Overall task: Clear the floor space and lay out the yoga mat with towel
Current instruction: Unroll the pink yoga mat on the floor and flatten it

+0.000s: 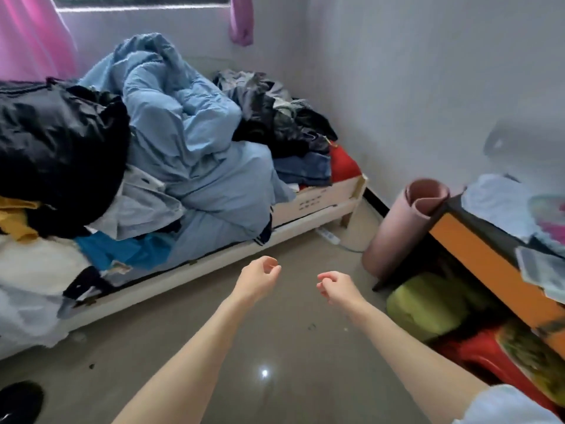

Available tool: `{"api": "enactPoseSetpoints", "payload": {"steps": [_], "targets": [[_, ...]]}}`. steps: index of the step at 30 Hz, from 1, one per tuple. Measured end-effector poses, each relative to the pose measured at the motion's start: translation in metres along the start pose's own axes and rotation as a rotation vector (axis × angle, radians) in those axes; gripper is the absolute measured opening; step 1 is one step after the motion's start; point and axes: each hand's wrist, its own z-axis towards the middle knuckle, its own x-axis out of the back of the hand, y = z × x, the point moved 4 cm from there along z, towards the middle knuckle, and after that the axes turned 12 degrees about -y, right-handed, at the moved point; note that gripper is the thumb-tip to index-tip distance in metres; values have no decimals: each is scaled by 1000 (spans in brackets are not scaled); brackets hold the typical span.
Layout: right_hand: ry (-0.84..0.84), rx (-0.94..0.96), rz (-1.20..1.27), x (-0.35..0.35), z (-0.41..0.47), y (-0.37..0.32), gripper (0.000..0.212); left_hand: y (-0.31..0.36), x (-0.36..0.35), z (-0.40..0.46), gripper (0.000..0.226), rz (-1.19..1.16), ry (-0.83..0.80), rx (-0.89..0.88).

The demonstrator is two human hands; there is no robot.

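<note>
The mat (400,228) stands rolled on end on the floor (275,347), pink, leaning against the corner of the orange-fronted surface (489,261), near the wall (428,102); its top coil is loose and partly unwound; likely trouble starts there; grabbed by the outer flap alone, the roll could spring open and slump across the power strip (328,235) and its cord, which lie just beside its base at the foot of the bed (305,215); pulled sideways, it could drag on the surface's corner and nudge the heaped cloth (501,203) on top; I judge a pale towel may be in that heap, but cannot tell which piece it is; the green bundle (428,304) and red stool (486,359) under the surface crowd the right edge of the floor, so an unrolled mat could ride up on them; small specks of debris dot the floor where the mat would lie.

Both hands are well apart from the mat, held out over bare floor; the right hand (336,287) is the nearer, the mat up and to its right; the left hand (260,275) is farther off; fingers (270,266) of both are loosely curled, grasping nothing; the bed, piled with a blue quilt (189,142) and dark clothes (58,142), lies to the left.
</note>
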Motion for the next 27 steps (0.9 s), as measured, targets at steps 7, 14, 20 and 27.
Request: {"api": "enactPoseSetpoints", "payload": {"steps": [7, 14, 20, 27], "targets": [[205, -73, 157, 154, -2, 50, 31, 119, -119, 73, 31, 77, -201, -62], [275, -136, 235, 228, 46, 71, 31, 164, -148, 163, 30, 65, -255, -44], [329, -185, 233, 299, 147, 54, 32, 198, -158, 300, 33, 57, -339, -73], [423, -301, 260, 377, 265, 5, 34, 259, -153, 463, 32, 193, -452, -90]]}}
